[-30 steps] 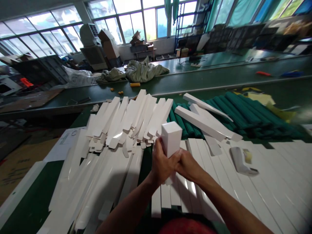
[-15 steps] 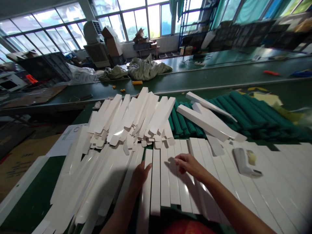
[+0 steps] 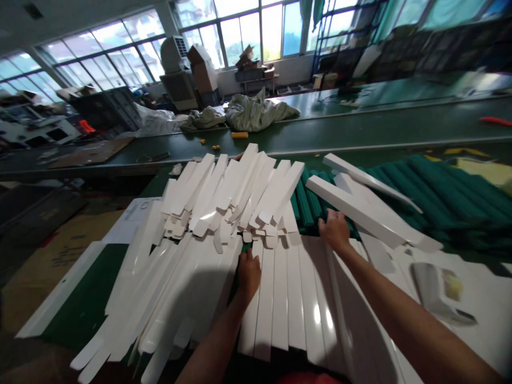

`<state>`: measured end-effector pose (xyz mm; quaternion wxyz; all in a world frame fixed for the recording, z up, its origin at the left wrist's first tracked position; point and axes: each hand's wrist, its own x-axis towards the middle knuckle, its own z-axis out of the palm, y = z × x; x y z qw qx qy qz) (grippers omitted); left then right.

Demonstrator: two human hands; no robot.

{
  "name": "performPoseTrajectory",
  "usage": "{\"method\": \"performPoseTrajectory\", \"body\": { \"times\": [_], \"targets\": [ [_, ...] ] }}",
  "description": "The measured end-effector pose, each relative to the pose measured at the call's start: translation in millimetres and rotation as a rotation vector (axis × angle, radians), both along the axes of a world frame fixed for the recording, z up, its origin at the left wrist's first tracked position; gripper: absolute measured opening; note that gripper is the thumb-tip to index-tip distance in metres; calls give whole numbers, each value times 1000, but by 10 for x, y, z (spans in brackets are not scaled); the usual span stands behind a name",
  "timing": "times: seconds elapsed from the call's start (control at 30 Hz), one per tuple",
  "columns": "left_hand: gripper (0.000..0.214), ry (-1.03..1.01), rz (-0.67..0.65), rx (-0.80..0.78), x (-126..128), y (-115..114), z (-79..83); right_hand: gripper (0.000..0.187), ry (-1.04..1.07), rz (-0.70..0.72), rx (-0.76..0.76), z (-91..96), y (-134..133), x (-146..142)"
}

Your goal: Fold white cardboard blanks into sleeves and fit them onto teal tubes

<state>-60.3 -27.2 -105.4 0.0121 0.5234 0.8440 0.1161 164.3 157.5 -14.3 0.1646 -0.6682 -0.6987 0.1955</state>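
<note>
My left hand [image 3: 248, 274] has its fingers curled at the far end of a row of long white card strips [image 3: 280, 304], near a small patch of green table. My right hand [image 3: 335, 230] lies at the same row's far end, close to several folded white card tubes [image 3: 356, 210]. Both hands touch the strips, but I cannot tell whether either grips them. A large heap of white strips [image 3: 230, 197] with tabbed ends lies just beyond my left hand. More white strips [image 3: 160, 288] spread out to its left.
Dark green bundles [image 3: 436, 197] lie at the right, beside a grey object with a yellow patch [image 3: 436, 293]. Beyond the table runs a long green workbench [image 3: 340, 128] holding a pale sack [image 3: 256, 112], a yellow piece [image 3: 240, 135] and a red tool [image 3: 496, 121].
The small white box held in both hands a second ago is out of view. Since half a second ago, my right hand has moved forward and my left has moved up the row.
</note>
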Motion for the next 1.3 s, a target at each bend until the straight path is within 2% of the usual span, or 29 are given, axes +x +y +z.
{"method": "performPoseTrajectory", "body": {
  "times": [0.07,0.17,0.3,0.37,0.43,0.53,0.57,0.63,0.73,0.83,0.9,0.97,1.0,1.07,1.13,1.17,1.23,1.3],
  "targets": [
    [38,66,-24,5,-89,-171,106,57,-152,74,57,-32,134,-31],
    [48,159,33,-33,-324,-546,223,55,-378,202,97,-100,274,-25],
    [54,224,80,-124,-544,-956,168,58,-536,290,102,-130,397,36],
    [56,245,81,-149,-542,-1028,83,61,-542,300,79,-108,406,55],
    [57,258,78,-165,-502,-1045,15,61,-513,248,95,-79,348,51],
    [60,256,32,-182,-506,-1106,56,53,-387,168,241,-34,105,2],
    [61,248,7,-188,-542,-1157,133,50,-307,188,285,-10,-15,-23],
    [62,241,-66,-199,-656,-1293,397,46,-112,315,308,79,-294,-86],
    [61,300,-263,-174,-789,-1440,1002,51,126,596,255,347,-715,-221],
    [63,365,-511,-60,-669,-1312,1591,83,224,883,83,655,-1000,-377],
    [52,429,-676,35,-448,-1078,1839,93,263,1074,-197,757,-1105,-446],
    [38,494,-821,193,-198,-805,1955,72,316,1178,-477,733,-1180,-451],
    [36,509,-866,253,-87,-680,1974,56,358,1174,-554,681,-1217,-425],
    [38,506,-906,407,82,-483,1957,33,481,1059,-575,539,-1292,-316],
    [49,419,-863,601,174,-352,1896,29,616,879,-527,403,-1362,-160],
    [57,312,-792,696,199,-298,1861,32,670,804,-523,351,-1393,-79],
    [81,-79,-576,779,233,-183,1811,42,746,704,-526,277,-1447,59],
    [103,-624,-414,708,281,-44,1817,47,767,662,-523,224,-1488,143]
  ]
}}
